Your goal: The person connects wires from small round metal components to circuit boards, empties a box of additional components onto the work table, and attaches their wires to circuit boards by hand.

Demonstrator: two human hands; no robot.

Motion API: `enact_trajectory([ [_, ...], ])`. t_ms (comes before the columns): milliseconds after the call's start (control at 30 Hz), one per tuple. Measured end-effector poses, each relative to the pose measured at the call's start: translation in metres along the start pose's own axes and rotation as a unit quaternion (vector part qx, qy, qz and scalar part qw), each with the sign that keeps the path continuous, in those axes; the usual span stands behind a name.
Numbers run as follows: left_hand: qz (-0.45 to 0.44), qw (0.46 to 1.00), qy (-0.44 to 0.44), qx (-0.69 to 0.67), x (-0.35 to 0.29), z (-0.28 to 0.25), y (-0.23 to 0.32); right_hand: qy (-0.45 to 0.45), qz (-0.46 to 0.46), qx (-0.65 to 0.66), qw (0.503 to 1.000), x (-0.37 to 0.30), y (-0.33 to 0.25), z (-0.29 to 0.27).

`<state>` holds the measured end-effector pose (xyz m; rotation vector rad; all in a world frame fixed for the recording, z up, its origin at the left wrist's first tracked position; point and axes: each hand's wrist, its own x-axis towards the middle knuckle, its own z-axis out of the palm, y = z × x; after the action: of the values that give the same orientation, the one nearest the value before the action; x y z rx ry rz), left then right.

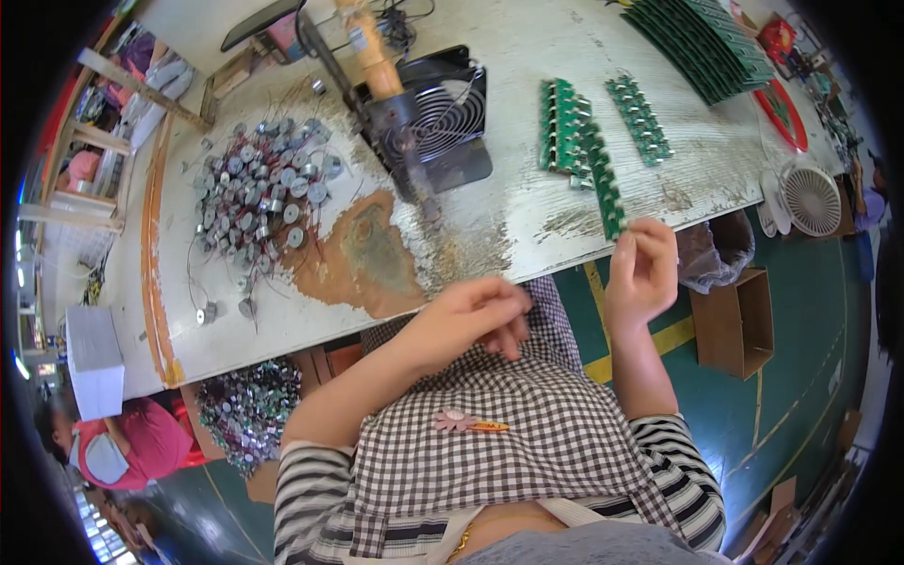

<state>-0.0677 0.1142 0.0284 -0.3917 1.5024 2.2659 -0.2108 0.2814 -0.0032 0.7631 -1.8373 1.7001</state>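
My right hand [642,273] is closed at the table's front edge, thumb and fingertips pinching the near end of a narrow green circuit board strip [600,174]. That strip slants back over the table beside more green board strips [557,132], and another strip [638,118] lies to their right. In front of my apron, my left hand [480,315] hovers by the table edge with loosely bent fingers, slightly blurred, and nothing shows in it. Left of centre stands a soldering iron [403,141] with a wooden handle, tip down. Small round metal motors [259,193] with thin wires are heaped to its left.
A black fan [452,108] stands behind the iron. At the far right are stacked green boards [702,47], a red round tray [783,118] and a white fan [810,200]. A cardboard box [736,325] sits on the floor; a box of small parts [250,410] is below left.
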Motion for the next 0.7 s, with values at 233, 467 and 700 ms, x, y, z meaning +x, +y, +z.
enact_trajectory([
  [233, 0.045, 0.987, 0.082, -0.128, 0.006, 0.005, -0.006, -0.238, -0.055, 0.077, 0.966, -0.037, -0.039, 0.011],
  [467, 0.042, 0.992, 0.109, -0.047, -0.024, -0.01, -0.01, -0.426, 0.069, 0.188, 0.882, -0.031, -0.045, 0.026],
  [700, 0.015, 0.992, 0.119, -0.041, -0.036, -0.022, -0.006, -0.447, 0.158, 0.279, 0.835, -0.029, -0.049, 0.035],
])
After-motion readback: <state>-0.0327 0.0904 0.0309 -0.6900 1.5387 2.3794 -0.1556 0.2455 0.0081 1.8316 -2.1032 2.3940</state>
